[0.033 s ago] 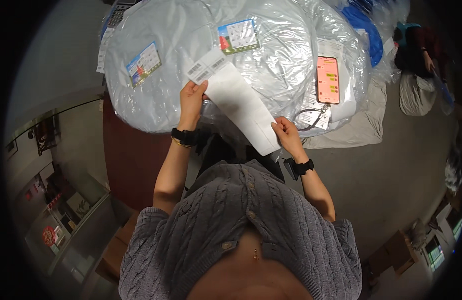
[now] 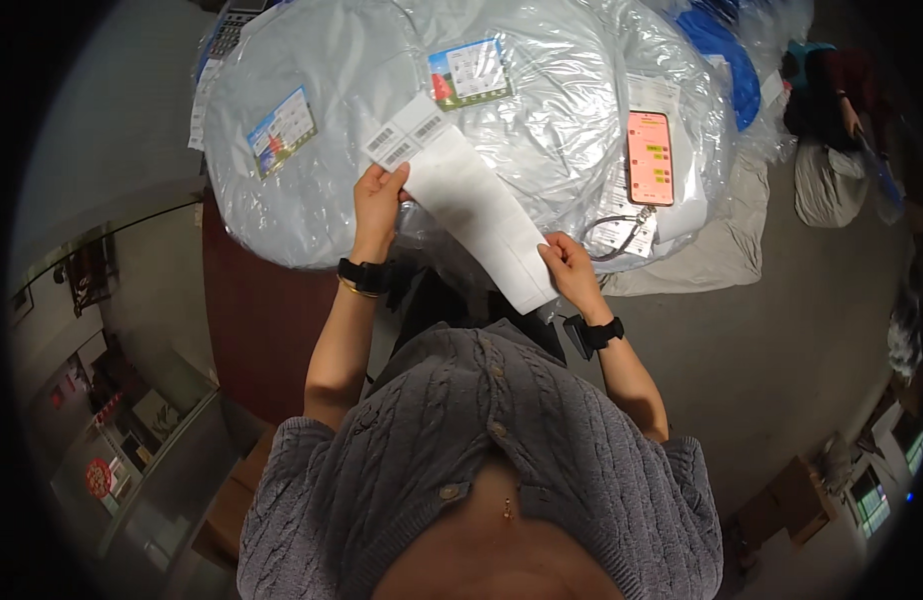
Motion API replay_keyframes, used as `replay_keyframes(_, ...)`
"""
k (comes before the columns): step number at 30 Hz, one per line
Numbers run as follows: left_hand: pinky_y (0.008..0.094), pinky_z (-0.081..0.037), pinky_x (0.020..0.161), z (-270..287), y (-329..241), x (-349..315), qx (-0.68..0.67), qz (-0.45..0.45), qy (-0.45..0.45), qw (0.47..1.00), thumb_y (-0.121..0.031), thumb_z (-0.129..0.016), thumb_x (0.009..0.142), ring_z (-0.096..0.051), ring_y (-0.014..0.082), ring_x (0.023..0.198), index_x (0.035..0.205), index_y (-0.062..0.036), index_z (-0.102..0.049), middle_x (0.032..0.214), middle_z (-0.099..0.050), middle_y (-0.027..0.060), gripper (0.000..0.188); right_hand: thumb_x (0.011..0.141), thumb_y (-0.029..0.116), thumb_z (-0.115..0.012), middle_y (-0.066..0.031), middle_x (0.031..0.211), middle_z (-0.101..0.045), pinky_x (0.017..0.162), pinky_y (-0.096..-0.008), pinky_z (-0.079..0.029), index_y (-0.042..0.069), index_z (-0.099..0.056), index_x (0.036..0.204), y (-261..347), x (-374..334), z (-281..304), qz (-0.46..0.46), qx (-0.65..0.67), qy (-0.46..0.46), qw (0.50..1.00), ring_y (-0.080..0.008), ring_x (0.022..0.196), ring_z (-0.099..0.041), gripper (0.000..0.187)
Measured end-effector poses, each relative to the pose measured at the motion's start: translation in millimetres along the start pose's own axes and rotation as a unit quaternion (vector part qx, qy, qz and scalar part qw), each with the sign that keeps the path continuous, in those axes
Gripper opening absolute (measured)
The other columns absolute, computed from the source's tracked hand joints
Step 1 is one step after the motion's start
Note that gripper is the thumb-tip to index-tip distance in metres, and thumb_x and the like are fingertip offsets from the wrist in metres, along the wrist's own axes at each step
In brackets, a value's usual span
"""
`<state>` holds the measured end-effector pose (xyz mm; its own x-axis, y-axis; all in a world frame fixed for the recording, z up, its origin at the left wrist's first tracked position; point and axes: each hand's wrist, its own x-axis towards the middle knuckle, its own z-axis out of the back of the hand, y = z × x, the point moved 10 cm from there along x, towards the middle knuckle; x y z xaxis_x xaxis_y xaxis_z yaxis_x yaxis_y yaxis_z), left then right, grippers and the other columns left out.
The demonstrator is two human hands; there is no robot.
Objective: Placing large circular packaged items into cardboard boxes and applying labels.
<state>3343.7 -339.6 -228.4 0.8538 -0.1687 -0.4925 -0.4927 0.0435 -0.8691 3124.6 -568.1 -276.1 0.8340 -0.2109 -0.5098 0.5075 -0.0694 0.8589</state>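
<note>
A long strip of white labels, with barcodes printed at its far end, is stretched at a slant between my two hands. My left hand pinches its left edge just below the barcodes. Near the strip's lower right end, my right hand grips it between thumb and fingers. Under and beyond the strip lie large bundles wrapped in clear plastic. Two colourful printed cards, a left one and a middle one, rest on the plastic.
On the right bundle a phone with a lit screen and a dark wrist strap lies over printed papers. A calculator sits at the far left. Another person is at the far right, by a pale sack. Cardboard boxes stand lower right.
</note>
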Motion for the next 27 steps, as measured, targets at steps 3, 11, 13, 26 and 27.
replay_keyframes(3,0.0184,-0.044,0.054,8,6,5,-0.017,0.000,-0.014,1.000,-0.008,-0.060,0.091,-0.058,0.0055,0.066,0.110,0.0003,-0.060,0.090,-0.067,0.0039,0.021,0.092,0.018,-0.059,0.0019,0.065,-0.047,0.056,-0.0226,-0.035,-0.001,-0.058,0.095,10,0,2,0.016,-0.020,-0.015,1.000,-0.0063,0.061,-0.040,0.019)
replay_keyframes(11,0.0188,-0.045,0.055,3,7,6,-0.015,0.001,0.011,1.000,-0.009,-0.060,0.091,-0.058,0.0057,0.065,0.108,0.0012,-0.060,0.085,-0.066,0.0042,0.020,0.092,0.017,-0.059,0.0009,0.066,-0.050,0.057,-0.0230,-0.036,-0.001,-0.058,0.096,10,-1,4,0.022,-0.005,-0.023,0.999,-0.0064,0.063,-0.041,0.018)
replay_keyframes(13,0.0191,-0.045,0.055,1,7,6,-0.013,0.003,0.012,1.000,-0.009,-0.059,0.092,-0.058,0.0060,0.065,0.108,0.0014,-0.060,0.084,-0.067,0.0047,0.019,0.092,0.017,-0.059,0.0009,0.066,-0.050,0.057,-0.0231,-0.036,-0.001,-0.059,0.096,8,-1,5,0.023,0.012,-0.024,0.999,-0.0064,0.063,-0.041,0.018)
replay_keyframes(26,0.0176,-0.044,0.062,-31,-31,-13,0.013,-0.043,0.075,0.996,-0.012,-0.061,0.092,-0.055,0.0024,0.068,0.108,0.0004,-0.061,0.087,-0.065,-0.0002,0.021,0.082,0.017,-0.071,-0.0067,0.083,-0.064,0.068,-0.0266,-0.047,0.002,-0.055,0.113,160,30,7,0.272,-0.116,-0.117,0.948,-0.0171,0.075,-0.061,0.039)
replay_keyframes(27,0.0174,-0.044,0.064,-35,-37,-16,0.021,-0.051,0.086,0.995,-0.012,-0.061,0.092,-0.055,0.0020,0.070,0.108,0.0005,-0.061,0.088,-0.065,-0.0003,0.021,0.082,0.016,-0.071,-0.0054,0.082,-0.063,0.067,-0.0251,-0.047,0.001,-0.056,0.112,174,37,7,0.278,-0.061,-0.113,0.952,-0.0143,0.074,-0.059,0.036)
